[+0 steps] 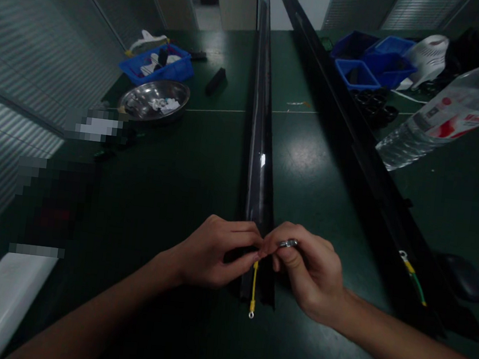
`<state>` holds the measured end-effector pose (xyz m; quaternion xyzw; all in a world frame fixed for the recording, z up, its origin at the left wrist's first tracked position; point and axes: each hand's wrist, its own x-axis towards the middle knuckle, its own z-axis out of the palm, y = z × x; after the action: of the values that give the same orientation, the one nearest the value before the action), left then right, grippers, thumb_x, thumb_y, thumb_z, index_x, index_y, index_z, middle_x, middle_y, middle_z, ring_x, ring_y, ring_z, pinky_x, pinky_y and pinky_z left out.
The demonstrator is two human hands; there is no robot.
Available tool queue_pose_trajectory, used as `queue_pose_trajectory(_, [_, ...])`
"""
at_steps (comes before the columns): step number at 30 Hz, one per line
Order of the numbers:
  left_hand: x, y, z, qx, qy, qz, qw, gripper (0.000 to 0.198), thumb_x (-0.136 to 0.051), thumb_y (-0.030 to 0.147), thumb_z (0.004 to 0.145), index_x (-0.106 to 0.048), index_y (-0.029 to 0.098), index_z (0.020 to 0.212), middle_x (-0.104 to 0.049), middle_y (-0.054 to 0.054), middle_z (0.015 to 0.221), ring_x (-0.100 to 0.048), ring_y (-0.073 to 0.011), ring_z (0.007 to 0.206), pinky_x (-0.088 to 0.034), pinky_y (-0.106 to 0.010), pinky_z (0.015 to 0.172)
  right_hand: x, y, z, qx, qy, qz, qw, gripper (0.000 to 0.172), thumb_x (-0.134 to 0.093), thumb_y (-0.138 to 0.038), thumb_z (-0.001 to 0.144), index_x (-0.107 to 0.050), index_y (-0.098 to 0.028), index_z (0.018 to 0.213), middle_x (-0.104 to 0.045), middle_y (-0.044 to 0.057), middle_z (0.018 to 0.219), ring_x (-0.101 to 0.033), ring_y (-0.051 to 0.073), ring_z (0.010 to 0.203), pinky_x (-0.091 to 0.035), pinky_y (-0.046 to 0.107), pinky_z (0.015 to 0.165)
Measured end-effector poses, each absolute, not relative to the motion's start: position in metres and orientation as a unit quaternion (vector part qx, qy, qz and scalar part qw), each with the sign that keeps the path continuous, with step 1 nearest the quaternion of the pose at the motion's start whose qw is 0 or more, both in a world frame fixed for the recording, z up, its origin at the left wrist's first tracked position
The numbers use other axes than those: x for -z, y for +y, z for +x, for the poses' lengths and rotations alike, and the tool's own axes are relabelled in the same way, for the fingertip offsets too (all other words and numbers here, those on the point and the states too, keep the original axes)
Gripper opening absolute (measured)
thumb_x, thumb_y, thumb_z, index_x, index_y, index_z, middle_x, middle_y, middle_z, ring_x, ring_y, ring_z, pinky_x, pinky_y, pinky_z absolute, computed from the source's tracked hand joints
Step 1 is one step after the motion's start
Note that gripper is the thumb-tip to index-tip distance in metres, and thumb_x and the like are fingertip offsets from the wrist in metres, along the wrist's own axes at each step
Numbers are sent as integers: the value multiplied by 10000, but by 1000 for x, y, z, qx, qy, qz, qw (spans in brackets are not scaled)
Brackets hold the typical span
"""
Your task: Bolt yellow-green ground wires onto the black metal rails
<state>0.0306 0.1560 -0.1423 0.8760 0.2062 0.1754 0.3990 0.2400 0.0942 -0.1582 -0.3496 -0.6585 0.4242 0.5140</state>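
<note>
A black metal channel (260,173) runs lengthwise away from me on the green table. Over its near end, my left hand (222,252) is closed, thumb and fingertips pinched at the upper end of a short yellow wire (253,288). The wire's lower end carries a ring terminal and hangs towards me. My right hand (313,271) is closed too, its fingertips meeting the left ones. A small silver metal piece (288,243) shows between its thumb and index finger; its exact kind is unclear. What lies between the touching fingertips is hidden.
To the right lies a second black channel (366,165), with a green-yellow wire (416,280) at its near end. A water bottle (445,116) stands beside it. Blue bins (355,72) are at the back right; a steel bowl (129,101) and blue basket (182,72) are at the left.
</note>
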Motion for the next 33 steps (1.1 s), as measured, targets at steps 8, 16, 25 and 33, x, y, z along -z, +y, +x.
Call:
queue_pose_trajectory(8, [144,157,31,-172,204,875,404,111,-574,193,990,-683,178,1000,-693,-40,976,-636,-114,743,-491,-225,673,160,95,240,-454,-642,-357,505,170,-479,-235,1061,-616,-197,966,-615,16,806,-494,105,568,-405,260,529])
queue_pose_trajectory(16, [144,157,29,-167,196,878,404,145,-513,155,1021,-657,154,1028,-673,-53,989,-655,-137,817,-477,-246,705,154,92,238,-395,-660,-376,516,141,-560,-131,1001,-645,-193,1095,-687,39,921,-623,122,703,-492,250,597])
queue_pose_trajectory(25, [143,157,29,-161,200,874,412,164,-511,172,1021,-675,165,1033,-681,-59,1011,-649,-138,817,-479,-247,705,155,92,238,-398,-667,-360,517,164,-502,-115,1023,-639,-195,1067,-643,9,853,-599,102,649,-483,244,597])
queue_pose_trajectory(33, [142,157,30,-158,205,871,417,127,-546,176,997,-672,172,1016,-682,-44,991,-640,-123,793,-458,-227,687,158,95,241,-413,-674,-345,505,155,-468,-178,1042,-590,-197,947,-602,3,779,-554,108,607,-426,260,576])
